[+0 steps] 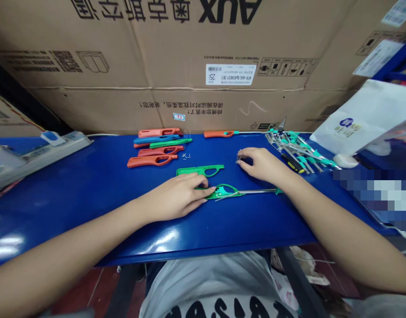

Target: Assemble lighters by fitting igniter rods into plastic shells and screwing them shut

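Note:
My left hand (185, 194) is closed around the rear of a green lighter shell half (241, 193), holding it down on the table. Lying in that half are a teal trigger piece (223, 191) and a long metal tube (259, 191), with a teal part at the tube's far end. A second green shell half (199, 170) lies just beyond my left fingers. To the right, my right hand (256, 163) hovers low over the table, thumb and fingertips pinched on something small that I cannot make out.
Several orange, blue and green lighter shells (153, 162) lie at the back left. An orange lighter (219, 134) with a metal tube rests against the cardboard box (176, 66). Metal tubes with teal parts (298, 148) pile up at right, beside a white paper bag (362, 115). A power strip (67, 145) is at far left.

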Demonstrator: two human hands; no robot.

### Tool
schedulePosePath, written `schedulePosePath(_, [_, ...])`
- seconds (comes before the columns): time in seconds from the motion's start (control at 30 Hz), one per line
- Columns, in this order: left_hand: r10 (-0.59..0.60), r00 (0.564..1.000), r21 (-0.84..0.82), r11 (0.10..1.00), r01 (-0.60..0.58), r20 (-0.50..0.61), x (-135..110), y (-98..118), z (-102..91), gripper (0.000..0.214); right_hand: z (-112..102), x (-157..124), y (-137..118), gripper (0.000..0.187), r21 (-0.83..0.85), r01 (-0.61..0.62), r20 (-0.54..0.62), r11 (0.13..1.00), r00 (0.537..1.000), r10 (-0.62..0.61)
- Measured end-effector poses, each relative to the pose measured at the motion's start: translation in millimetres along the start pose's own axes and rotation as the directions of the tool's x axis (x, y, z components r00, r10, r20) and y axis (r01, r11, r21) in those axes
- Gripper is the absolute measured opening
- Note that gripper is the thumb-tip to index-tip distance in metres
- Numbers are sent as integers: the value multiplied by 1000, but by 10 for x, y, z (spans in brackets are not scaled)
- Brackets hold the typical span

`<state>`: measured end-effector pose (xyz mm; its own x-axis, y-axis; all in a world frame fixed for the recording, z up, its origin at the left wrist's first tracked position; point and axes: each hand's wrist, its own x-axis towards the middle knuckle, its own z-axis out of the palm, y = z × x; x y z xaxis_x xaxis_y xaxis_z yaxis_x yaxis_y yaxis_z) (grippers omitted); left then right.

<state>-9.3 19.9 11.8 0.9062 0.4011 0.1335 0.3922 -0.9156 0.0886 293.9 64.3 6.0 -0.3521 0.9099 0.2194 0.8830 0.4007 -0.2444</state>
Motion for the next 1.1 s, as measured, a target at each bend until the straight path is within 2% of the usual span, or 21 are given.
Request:
schedulePosePath(0.1, [8, 1000, -24, 1000, -8, -15, -8, -24, 8, 39, 19, -7, -90, 25, 114, 94, -50, 989, 995, -89])
schedulePosePath(0.2, [14, 1000, -25, 1000, -15, -28, -12, -49, 22, 40, 46, -3, -70, 36, 140, 172, -88, 975, 983, -161])
schedulePosePath(0.3, [23, 998, -26, 999, -24, -58, -6, -68, 44, 40, 60, 7, 22, 40, 35, 199, -14, 979, 980, -199])
schedulePosePath(0.5, [-47, 985, -139, 990, 24, -167, 23, -46, 65, 35, -9, 3, 66, 15, 19, 168, 144, 986, 975, -169])
schedulePosePath(0.6, [-93, 956, -213, 976, 33, -279, 39, -25, 68, 27, -63, -28, -23, 9, -36, 162, 168, 986, 974, -154])
schedulePosePath(0.67, [-135, 924, -245, 968, 47, -359, 49, -16, 68, 19, -89, -51, -104, 8, -66, 161, 136, 985, 979, -151])
schedulePosePath(0.73, [-211, 881, -300, 950, 83, -424, 58, -7, 65, 14, -105, -72, -196, 8, -61, 203, 67, 977, 978, -199])
schedulePosePath(0.8, [-308, 835, -379, 916, 131, -455, 66, 5, 61, 19, -111, -95, -297, 9, -32, 298, 4, 954, 955, -298])
schedulePosePath(0.87, [-402, 802, -473, 864, 174, -441, 75, 27, 59, 18, -109, -124, -401, 10, -9, 404, -34, 915, 914, -404])
schedulePosePath(0.93, [-479, 796, -587, 785, 199, -371, 86, 61, 63, 18, -97, -158, -496, 12, 7, 502, -61, 865, 864, -500])
schedulePosePath(1.03, [-510, 840, -768, 609, 200, -185, 102, 119, 82, 31, -65, -207, -600, 14, 36, 622, -101, 782, 781, -616])
schedulePosePath(1.1, [-495, 866, -832, 509, 221, -73, 108, 141, 97, 35, -44, -230, -638, 15, 54, 659, -112, 750, 750, -651])
